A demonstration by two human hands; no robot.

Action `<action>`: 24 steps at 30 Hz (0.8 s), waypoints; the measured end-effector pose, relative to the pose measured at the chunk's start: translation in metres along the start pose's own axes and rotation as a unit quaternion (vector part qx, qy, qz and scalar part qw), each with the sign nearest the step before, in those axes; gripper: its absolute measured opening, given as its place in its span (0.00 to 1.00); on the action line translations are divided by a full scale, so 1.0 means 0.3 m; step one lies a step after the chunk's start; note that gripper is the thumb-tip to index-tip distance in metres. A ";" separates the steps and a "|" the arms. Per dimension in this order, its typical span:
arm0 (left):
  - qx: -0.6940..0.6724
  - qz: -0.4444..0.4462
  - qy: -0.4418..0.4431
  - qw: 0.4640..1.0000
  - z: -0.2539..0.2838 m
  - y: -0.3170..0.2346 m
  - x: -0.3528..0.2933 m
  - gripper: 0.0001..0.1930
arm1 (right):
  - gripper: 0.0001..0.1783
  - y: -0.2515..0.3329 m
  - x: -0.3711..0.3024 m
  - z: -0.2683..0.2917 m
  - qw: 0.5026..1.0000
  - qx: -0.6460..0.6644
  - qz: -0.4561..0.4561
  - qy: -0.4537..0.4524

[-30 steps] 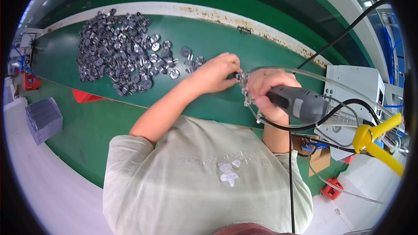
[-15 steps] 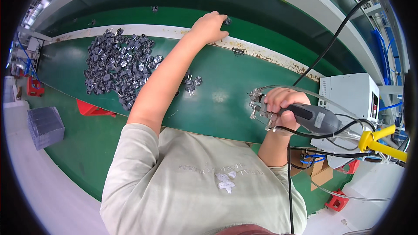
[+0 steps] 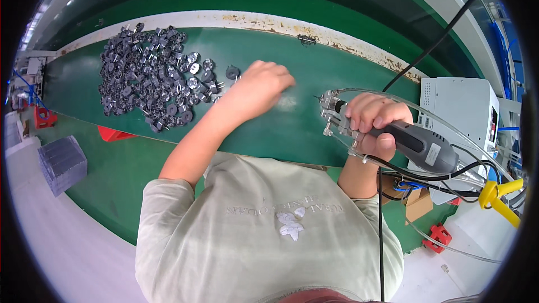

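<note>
Left hand [image 3: 263,88]: fingers curled; cannot tell whether anything is held. Right hand [image 3: 375,122]: wrapped round grey handheld tool [image 3: 422,145]. Dark components [image 3: 147,81]: heaped left of left hand. Step, apparently: part pick-up; calls for fingertip pinch.

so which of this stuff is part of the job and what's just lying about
Seems part of the job:
- grey handheld tool, in the right hand's grip
- small dark parts, heaped left of the left hand
- green bench under them

Seems just lying about:
- grey block, far left
- cardboard box, lower right
- red plastic object, lower right
</note>
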State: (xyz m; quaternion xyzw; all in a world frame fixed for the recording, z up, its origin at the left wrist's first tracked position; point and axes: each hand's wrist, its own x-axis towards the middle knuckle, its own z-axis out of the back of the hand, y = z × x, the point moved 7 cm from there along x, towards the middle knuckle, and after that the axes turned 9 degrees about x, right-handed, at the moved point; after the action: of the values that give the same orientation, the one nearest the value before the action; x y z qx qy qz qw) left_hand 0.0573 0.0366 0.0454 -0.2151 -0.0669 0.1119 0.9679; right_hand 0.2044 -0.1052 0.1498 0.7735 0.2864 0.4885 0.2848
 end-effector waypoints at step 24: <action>-0.199 -0.015 -0.089 0.976 -0.117 -0.020 0.010 0.16 | 0.14 -0.080 -0.014 -0.019 1.000 0.014 -0.009 0.001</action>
State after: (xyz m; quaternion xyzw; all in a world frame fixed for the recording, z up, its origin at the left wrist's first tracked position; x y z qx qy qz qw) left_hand 0.0675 0.0180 0.0166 -0.3912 -0.1772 0.1009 0.8974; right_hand 0.1938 -0.0911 0.1321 0.7742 0.3002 0.4828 0.2781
